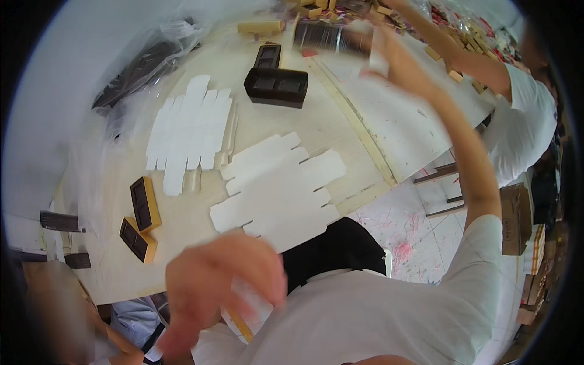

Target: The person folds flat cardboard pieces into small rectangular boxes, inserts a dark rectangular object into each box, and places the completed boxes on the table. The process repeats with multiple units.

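My left hand (225,274), blurred, hovers in front of the table's near edge with its thumb and fingers apart and nothing visible between them. Just beyond it lies a flat white die-cut cardboard sheet (274,188) with slotted tabs. My right hand (395,58) reaches across to the far side, at the right end of a dark tray-like object (319,38). Motion smears its fingers, so whether it grips that object is unclear. A stack of black plastic trays (277,86) with square compartments stands nearer, with another black tray (267,56) behind it.
More white cut sheets (188,131) lie left of centre. Two small gold boxes with black inserts (144,204) rest near the left edge. Clear plastic wrap (146,64) covers dark items at far left. A co-worker (523,115) works at the right; another person (61,310) sits lower left.
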Available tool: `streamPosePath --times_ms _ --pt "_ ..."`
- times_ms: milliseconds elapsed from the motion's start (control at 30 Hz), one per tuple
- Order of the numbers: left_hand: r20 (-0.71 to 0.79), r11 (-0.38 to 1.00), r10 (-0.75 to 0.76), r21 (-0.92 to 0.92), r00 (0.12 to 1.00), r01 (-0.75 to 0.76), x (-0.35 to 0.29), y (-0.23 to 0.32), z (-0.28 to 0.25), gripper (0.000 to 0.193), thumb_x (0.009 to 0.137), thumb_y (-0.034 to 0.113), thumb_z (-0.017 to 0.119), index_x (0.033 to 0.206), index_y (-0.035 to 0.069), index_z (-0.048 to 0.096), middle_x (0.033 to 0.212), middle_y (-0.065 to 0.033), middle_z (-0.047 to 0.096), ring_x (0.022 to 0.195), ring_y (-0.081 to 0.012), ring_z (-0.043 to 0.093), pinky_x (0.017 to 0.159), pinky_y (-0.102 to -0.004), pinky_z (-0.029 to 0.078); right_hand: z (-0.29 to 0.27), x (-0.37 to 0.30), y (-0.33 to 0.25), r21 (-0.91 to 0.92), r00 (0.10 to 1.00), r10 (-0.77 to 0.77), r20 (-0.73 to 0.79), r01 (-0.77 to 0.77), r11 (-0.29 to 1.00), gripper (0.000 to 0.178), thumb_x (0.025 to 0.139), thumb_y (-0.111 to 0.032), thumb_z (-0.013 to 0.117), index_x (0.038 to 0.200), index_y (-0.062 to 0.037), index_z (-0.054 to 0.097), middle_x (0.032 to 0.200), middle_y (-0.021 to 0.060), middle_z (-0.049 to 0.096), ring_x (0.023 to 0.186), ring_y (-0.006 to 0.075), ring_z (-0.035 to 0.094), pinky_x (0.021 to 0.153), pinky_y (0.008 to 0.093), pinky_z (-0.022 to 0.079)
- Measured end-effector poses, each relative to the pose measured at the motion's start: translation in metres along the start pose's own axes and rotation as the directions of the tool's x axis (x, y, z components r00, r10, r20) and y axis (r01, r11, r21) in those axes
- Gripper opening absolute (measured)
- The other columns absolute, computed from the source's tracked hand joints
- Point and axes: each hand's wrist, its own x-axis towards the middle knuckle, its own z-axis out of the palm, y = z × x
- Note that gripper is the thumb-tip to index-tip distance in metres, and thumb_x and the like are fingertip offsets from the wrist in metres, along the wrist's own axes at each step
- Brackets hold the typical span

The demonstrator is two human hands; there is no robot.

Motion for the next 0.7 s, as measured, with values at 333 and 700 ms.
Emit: streamPosePath --times_ms 333,700 --pt "0.008 0.95 0.066 -0.306 0.998 -0.06 -0.018 0.055 0.053 0.035 0.096 0.032 0.052 0.064 0.017 0.056 0.074 0.0073 0.059 0.067 -0.0121 0.05 0.058 -0.027 0.04 0.007 -0.027 -0.102 0.206 0.958 -0.276 0.08 0.255 0.945 0.054 0.073 -0.018 0.076 0.122 -0.0065 0.059 0.14 0.0139 0.047 0.129 0.0333 0.044 0.108 0.0457 0.036" --pt "-0.026 0.402 -0.349 0.899 0.937 0.175 -0.045 -0.024 0.008 0.048 0.068 0.04 0.079 0.097 0.005 0.064 0.099 -0.0083 0.063 0.09 -0.0282 0.059 0.074 -0.0383 0.047 0.044 -0.102 -0.172 0.513 0.954 -0.214 0.212 0.078 0.855 0.048 0.073 -0.017 0.075 0.115 -0.0013 0.06 0.128 0.0153 0.056 0.123 0.0307 0.048 0.107 0.0483 0.034"
